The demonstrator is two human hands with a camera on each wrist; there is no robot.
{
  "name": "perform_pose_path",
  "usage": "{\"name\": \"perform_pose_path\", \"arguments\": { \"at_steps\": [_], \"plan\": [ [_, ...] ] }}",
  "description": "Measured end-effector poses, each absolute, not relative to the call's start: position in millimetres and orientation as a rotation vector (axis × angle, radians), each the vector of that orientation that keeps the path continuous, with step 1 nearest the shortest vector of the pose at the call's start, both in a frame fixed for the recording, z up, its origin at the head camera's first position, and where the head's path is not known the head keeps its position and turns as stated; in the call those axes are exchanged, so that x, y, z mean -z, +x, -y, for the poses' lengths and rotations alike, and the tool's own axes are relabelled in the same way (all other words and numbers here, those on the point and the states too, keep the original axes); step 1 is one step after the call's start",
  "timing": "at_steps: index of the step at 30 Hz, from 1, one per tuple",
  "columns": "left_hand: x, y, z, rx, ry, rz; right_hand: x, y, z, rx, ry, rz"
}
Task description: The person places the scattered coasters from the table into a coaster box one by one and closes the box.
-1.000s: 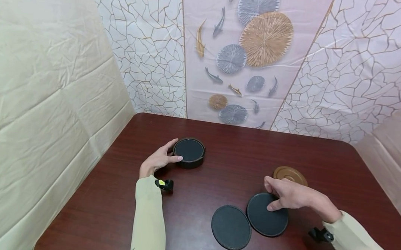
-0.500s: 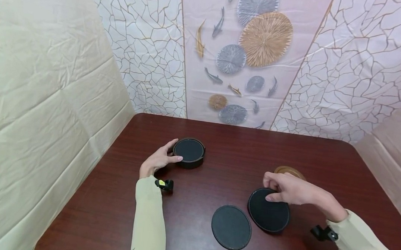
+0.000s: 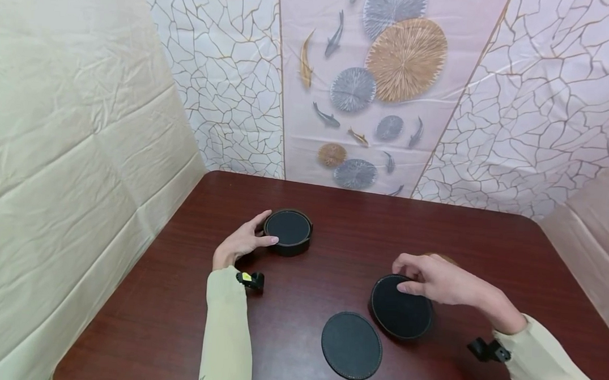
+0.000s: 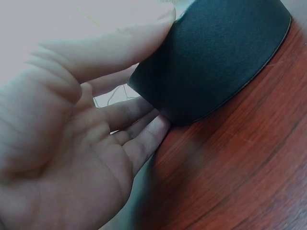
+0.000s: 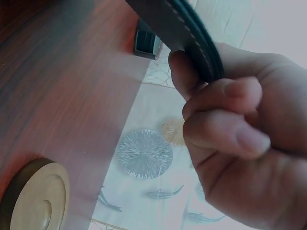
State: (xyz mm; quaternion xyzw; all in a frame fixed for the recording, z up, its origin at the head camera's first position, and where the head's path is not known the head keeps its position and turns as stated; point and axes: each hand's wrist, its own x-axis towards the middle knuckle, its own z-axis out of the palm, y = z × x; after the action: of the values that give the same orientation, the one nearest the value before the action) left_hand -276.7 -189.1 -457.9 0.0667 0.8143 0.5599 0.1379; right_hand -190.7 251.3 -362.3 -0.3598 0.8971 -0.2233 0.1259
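My left hand (image 3: 241,243) grips the near left side of a round black coaster holder (image 3: 293,249), thumb at its front and fingers behind. A black coaster (image 3: 287,228) lies inside it. The left wrist view shows the holder's smooth dark wall (image 4: 216,62) standing on the table. My right hand (image 3: 440,281) pinches the far edge of another round black coaster (image 3: 402,310), which is raised and tilted. Its pale-stitched edge shows between thumb and fingers in the right wrist view. Just left of it, a third black coaster (image 3: 351,346) lies flat.
A brown wooden disc with ringed grooves (image 5: 41,201) lies on the table, mostly hidden behind my right hand in the head view. The dark red wooden table (image 3: 320,287) reaches back to a patterned cloth (image 3: 237,85). Pale cloth (image 3: 82,146) hangs along the left side.
My right hand has lifted its coaster off the table and shifted it away from me and slightly left. It now covers most of the wooden disc. My left hand has stayed still.
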Motion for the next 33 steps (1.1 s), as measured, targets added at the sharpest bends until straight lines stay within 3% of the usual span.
{"name": "perform_pose_path", "arguments": {
  "at_steps": [22,33],
  "plan": [
    [458,-278,188,-1.601,0.201,-2.344,359,-204,-220,0.951,-0.775,-2.546],
    [456,-277,190,-1.604,0.194,-2.363,363,-219,-198,1.065,-0.888,-2.568]
  ]
}}
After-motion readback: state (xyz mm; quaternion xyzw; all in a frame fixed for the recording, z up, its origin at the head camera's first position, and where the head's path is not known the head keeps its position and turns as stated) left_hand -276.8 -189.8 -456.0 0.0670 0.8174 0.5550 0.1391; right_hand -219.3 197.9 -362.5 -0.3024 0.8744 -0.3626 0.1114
